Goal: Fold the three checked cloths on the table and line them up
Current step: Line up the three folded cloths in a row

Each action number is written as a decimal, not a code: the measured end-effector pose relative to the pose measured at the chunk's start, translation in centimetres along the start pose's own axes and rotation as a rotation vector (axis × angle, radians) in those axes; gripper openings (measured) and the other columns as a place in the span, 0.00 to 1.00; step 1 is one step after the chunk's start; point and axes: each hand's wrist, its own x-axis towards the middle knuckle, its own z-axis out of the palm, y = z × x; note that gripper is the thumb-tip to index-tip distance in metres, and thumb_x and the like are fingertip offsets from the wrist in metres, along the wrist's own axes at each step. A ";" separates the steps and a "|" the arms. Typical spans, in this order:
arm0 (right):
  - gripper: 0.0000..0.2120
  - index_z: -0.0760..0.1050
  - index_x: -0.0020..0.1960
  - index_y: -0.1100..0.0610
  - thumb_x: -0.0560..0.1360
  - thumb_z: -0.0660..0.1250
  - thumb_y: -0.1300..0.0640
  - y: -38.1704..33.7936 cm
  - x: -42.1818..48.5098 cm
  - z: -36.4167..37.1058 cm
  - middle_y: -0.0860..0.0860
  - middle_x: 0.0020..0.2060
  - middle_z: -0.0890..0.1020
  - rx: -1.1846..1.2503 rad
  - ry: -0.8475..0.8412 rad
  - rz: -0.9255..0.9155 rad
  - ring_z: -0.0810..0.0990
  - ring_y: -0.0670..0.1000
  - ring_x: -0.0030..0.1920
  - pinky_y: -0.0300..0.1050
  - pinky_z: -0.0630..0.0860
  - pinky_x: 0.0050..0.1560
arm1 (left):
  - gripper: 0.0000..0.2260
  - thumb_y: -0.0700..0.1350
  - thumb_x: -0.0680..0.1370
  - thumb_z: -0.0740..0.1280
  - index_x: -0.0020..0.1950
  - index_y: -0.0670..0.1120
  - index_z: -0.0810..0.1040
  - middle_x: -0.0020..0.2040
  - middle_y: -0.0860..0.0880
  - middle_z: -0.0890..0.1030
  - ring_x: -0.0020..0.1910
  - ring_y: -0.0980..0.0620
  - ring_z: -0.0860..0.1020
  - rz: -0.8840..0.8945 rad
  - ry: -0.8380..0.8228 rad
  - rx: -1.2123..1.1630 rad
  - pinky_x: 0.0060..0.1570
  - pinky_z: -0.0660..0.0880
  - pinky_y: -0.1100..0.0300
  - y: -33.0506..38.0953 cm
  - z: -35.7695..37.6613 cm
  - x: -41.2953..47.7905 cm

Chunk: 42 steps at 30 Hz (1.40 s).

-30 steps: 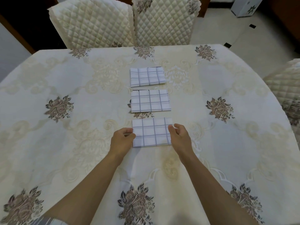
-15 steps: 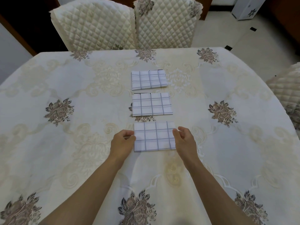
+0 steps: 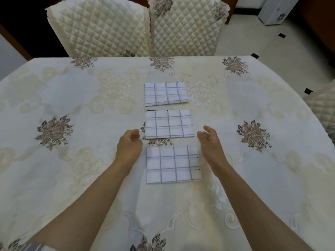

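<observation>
Three folded white cloths with a blue check lie in a column down the middle of the table. The far cloth point(image 3: 165, 94) is at the back, the middle cloth point(image 3: 169, 124) sits below it, and the near cloth point(image 3: 173, 164) lies closest to me. My left hand point(image 3: 129, 146) hovers just left of the gap between the middle and near cloths, fingers loosely curled, holding nothing. On the other side, my right hand point(image 3: 211, 143) hangs with relaxed fingers by the near cloth's upper right corner, touching neither cloth.
The table point(image 3: 72, 178) wears a cream tablecloth with brown flower prints. Two quilted chairs point(image 3: 137, 28) stand against the far edge, and another quilted chair point(image 3: 322, 107) is at the right. Tiled floor shows at the back right.
Both hands have let go of the near cloth's side edges and moved forward and slightly apart, level with the gap below the middle cloth. The near cloth stays flat.
</observation>
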 end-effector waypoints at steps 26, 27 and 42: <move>0.24 0.67 0.72 0.51 0.80 0.56 0.40 0.9 0.5 0.8 0.48 0.67 0.74 0.035 0.014 0.033 0.71 0.48 0.68 0.47 0.65 0.70 | 0.17 0.35 0.75 0.63 0.59 0.51 0.77 0.56 0.54 0.81 0.58 0.54 0.79 0.048 -0.083 -0.054 0.65 0.73 0.50 0.1 1.0 -0.9; 0.24 0.67 0.71 0.52 0.80 0.56 0.41 1.0 0.3 0.7 0.48 0.67 0.74 0.033 0.018 0.030 0.71 0.48 0.67 0.47 0.65 0.70 | 0.17 0.34 0.75 0.62 0.60 0.50 0.77 0.57 0.53 0.81 0.58 0.54 0.79 0.051 -0.085 -0.043 0.66 0.73 0.51 0.0 1.1 -1.0; 0.23 0.69 0.69 0.53 0.80 0.56 0.40 1.5 -0.3 0.6 0.50 0.64 0.76 0.006 0.030 0.023 0.73 0.49 0.66 0.49 0.67 0.69 | 0.18 0.34 0.75 0.62 0.60 0.50 0.76 0.57 0.53 0.80 0.58 0.54 0.79 0.065 -0.087 -0.008 0.65 0.73 0.51 0.2 1.1 -2.0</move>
